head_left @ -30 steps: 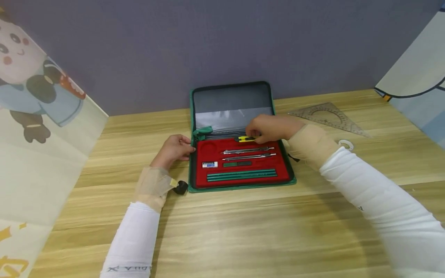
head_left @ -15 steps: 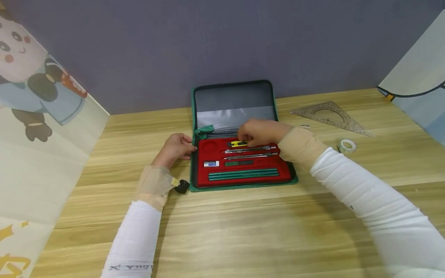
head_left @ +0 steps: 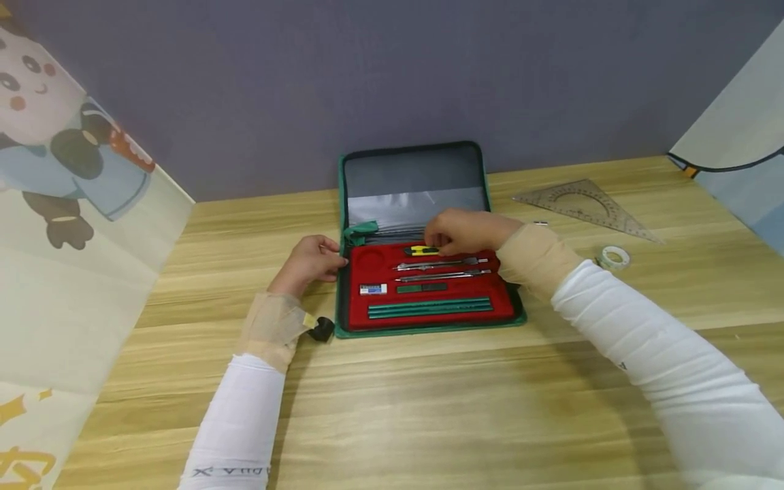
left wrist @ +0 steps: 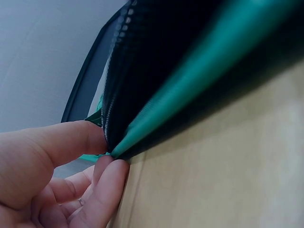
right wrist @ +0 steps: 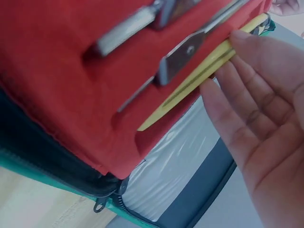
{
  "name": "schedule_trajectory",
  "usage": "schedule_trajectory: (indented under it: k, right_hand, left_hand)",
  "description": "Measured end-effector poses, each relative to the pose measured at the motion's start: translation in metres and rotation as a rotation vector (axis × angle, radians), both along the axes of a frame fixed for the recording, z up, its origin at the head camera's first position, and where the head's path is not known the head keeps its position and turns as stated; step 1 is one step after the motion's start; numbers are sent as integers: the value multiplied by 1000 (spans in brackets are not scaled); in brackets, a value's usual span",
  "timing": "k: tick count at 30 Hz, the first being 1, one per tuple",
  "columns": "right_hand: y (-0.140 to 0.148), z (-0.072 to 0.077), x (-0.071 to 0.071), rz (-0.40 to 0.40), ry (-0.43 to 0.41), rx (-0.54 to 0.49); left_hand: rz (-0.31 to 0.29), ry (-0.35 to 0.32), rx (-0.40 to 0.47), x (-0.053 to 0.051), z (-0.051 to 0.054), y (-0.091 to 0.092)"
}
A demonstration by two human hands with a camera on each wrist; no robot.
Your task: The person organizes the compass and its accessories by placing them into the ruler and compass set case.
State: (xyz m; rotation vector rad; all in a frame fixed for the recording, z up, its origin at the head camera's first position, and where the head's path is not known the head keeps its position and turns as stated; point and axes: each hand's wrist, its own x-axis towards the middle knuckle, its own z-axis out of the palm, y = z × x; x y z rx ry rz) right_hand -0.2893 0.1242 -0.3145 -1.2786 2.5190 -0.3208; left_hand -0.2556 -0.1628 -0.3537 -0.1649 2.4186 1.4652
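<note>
Squarely between thumb (right wrist: 259,50) and fingers (right wrist: 225,111) of right hand (right wrist: 263,128), narrow pinch: yellow cutter (right wrist: 194,80).

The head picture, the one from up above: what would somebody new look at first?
Probably the bright red tray in the open green case, in the middle of the wood-patterned table. Next, maybe the little yellow tool near the tray's back edge, pinched in the person's right grip. After that, the eye could wander to the big cartoon character on the wall at the picture's left.
</note>
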Motion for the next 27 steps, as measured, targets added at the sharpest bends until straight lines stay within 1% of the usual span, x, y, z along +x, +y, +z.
schedule_trajectory:
  k: [9, 16, 27]
  right_hand:
    - [3, -1, 1, -37, -5, -18]
    - [5, -5, -1, -56, -33, -37]
    - [9, -9, -3, -43, -6, -60]
  left_hand:
    - [-1, -4, -14, 0, 0, -1]
    - [2, 2, -13, 0, 0, 1]
    - [-3, 6, -23, 0, 0, 1]
